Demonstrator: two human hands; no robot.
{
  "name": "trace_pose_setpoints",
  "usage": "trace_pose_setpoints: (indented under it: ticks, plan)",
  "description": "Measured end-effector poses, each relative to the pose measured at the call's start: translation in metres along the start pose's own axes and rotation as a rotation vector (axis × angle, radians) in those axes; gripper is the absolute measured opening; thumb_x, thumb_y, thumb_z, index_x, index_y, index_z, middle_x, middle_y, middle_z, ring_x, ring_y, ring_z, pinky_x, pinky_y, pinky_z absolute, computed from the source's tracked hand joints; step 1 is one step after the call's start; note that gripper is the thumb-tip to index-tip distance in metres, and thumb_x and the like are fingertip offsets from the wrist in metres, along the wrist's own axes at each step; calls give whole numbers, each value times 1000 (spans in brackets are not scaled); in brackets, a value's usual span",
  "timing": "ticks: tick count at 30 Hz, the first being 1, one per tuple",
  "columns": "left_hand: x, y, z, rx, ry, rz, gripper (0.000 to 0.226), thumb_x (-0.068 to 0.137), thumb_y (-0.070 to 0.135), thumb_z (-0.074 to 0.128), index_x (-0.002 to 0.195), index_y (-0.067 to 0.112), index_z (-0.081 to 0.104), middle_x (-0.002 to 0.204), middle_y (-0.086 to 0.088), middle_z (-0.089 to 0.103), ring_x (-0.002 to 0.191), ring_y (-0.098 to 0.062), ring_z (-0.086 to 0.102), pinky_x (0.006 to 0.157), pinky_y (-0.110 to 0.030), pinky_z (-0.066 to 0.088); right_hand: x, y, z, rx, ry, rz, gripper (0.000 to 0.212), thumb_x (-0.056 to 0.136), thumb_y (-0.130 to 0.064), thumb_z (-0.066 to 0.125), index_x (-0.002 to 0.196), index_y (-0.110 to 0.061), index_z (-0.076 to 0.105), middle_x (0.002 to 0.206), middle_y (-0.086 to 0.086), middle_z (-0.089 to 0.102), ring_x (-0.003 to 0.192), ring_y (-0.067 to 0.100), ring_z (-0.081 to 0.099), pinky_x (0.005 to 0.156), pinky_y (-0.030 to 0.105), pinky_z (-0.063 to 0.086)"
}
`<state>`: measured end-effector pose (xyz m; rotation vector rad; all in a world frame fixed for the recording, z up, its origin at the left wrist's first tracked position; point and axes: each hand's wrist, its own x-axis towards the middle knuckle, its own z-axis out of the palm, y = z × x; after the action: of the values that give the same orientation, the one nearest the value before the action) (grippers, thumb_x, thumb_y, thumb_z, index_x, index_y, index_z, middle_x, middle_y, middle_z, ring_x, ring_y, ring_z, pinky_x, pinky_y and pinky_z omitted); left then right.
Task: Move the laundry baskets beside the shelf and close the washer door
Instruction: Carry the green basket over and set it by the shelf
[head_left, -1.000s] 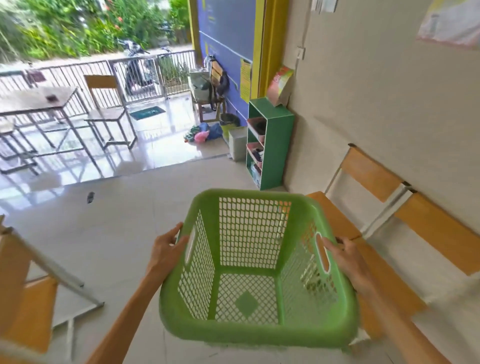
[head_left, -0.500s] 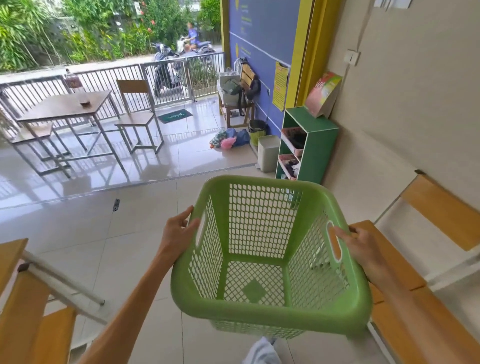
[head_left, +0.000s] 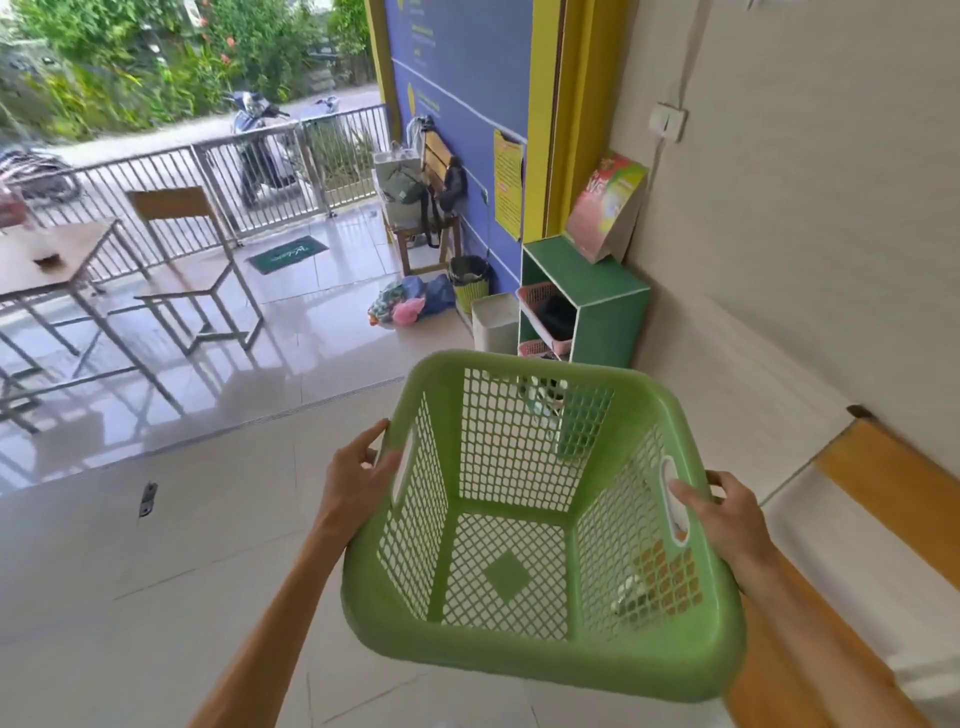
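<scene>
Head view: empty green perforated plastic laundry basket (head_left: 540, 525) held off the floor, left hand (head_left: 358, 483) gripping left handle slot, right hand (head_left: 722, 514) gripping right slot. Green wooden shelf (head_left: 597, 306) just beyond, against wall.

A: What's sitting out on the porch?
B: A wooden table (head_left: 49, 260) and chair (head_left: 179, 249) are standing near the metal railing (head_left: 218, 182); a scooter (head_left: 260, 145) is parking beyond it.
A: And by the blue wall?
B: A green doormat (head_left: 287, 253) is lying flat; bagged clothes (head_left: 410, 304) are slumping beside a bin (head_left: 469, 282).
</scene>
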<state>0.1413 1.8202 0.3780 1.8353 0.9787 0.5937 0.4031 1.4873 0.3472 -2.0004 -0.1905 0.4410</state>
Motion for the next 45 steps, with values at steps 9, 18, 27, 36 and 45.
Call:
trace_pose_setpoints:
  ticks: [9, 18, 27, 36, 45]
  plan:
    - [209, 24, 131, 93, -267, 74, 49, 94, 19, 65, 142, 24, 55, 82, -7, 70, 75, -31, 71, 70, -50, 62, 127, 7, -3, -4, 237, 153, 33, 85, -46, 72, 109, -27, 59, 86, -13, 68, 64, 10, 70, 43, 21, 47]
    - [413, 54, 289, 248, -730, 176, 66, 88, 5, 68, 144, 33, 49, 91, -1, 69, 72, -21, 70, 68, -42, 64, 223, 31, 28, 130, 512, 428, 35, 85, -43, 72, 114, -27, 58, 94, -4, 70, 75, 19, 72, 60, 37, 59]
    - [499, 54, 462, 498, -1059, 218, 79, 85, -7, 60, 153, 25, 36, 95, -6, 70, 66, -19, 70, 48, -28, 59, 287, 94, 46, 207, 486, 721, 40, 92, -30, 66, 129, -21, 55, 103, -4, 69, 84, 19, 74, 76, 46, 63]
    - [540, -61, 628, 729, -1076, 168, 77, 85, 0, 53, 155, 25, 34, 131, -10, 64, 98, -29, 67, 82, -43, 60, 412, 218, 82, 113, 428, 938, 39, 92, -8, 57, 131, -14, 55, 110, 8, 68, 90, 26, 69, 74, 41, 60]
    - [568, -183, 709, 643, -1146, 3, 69, 85, 7, 60, 149, 25, 40, 114, -12, 68, 95, -34, 68, 73, -45, 61, 489, 333, 135, 100, 445, 1112, 37, 90, 10, 54, 124, -4, 56, 112, 16, 66, 95, 31, 68, 79, 43, 61]
